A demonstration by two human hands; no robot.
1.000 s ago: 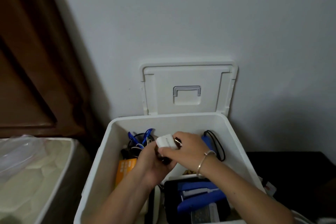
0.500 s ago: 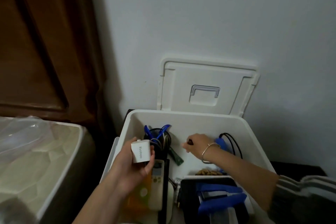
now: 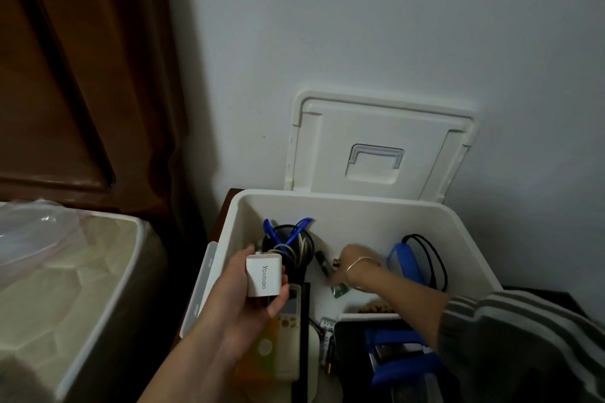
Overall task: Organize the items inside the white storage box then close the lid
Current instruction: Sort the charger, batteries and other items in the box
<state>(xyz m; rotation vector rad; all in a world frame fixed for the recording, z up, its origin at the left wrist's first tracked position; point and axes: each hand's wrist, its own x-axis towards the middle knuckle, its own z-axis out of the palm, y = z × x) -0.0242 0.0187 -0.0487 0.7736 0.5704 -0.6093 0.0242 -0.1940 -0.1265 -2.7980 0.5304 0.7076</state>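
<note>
The white storage box [image 3: 343, 199] stands open against the wall, and its lid [image 3: 376, 127] leans upright behind it. My left hand [image 3: 239, 301] holds a white charger cube [image 3: 263, 275] over the box's left side. My right hand [image 3: 352, 263] reaches down into the middle of the box, and a small dark piece [image 3: 336, 261] shows pinched at its fingertips. Inside lie a black mesh cup with blue handles and cables [image 3: 288, 235], a remote control [image 3: 289, 321], a blue case with a black cord [image 3: 404, 258] and a blue stapler [image 3: 399, 357].
A beige bin [image 3: 108, 288] lined with a clear plastic bag stands close on the left. A brown wooden door [image 3: 65, 75] fills the left background. A dark table surface [image 3: 543, 299] shows to the right of the box. A dark stick with a green end [image 3: 324, 267] lies on the box floor.
My hands have parted. The left one carried the charger cube to the box's left side, and the right one reached lower into the middle of the box. The view shifted left.
</note>
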